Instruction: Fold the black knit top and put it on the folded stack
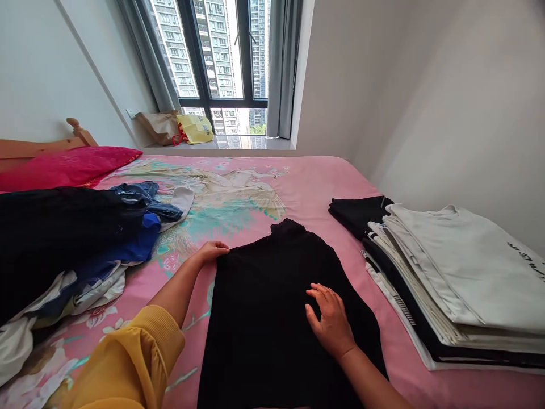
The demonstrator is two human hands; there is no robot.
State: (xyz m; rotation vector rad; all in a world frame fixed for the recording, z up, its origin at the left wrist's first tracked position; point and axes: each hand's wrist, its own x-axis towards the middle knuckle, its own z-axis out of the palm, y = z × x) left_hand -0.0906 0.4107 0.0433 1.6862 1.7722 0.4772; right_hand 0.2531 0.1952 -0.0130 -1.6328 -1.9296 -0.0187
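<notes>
A black high-necked top lies spread on the bed, its collar pointing away from me. At its upper left corner, by the shoulder, my left hand pinches the cloth between thumb and fingers. My right hand is over the right half of the top, fingers apart and slightly curved, holding nothing; whether it touches the fabric I cannot tell. The top's right side bulges outward with a rounded edge, while its left edge runs fairly straight. Its lower end reaches the bottom of the view.
A stack of folded clothes stands at the right, with a folded black garment behind it. Loose clothes are heaped at the left beside a red pillow. Paper bags sit on the windowsill. Pink floral sheet covers the bed.
</notes>
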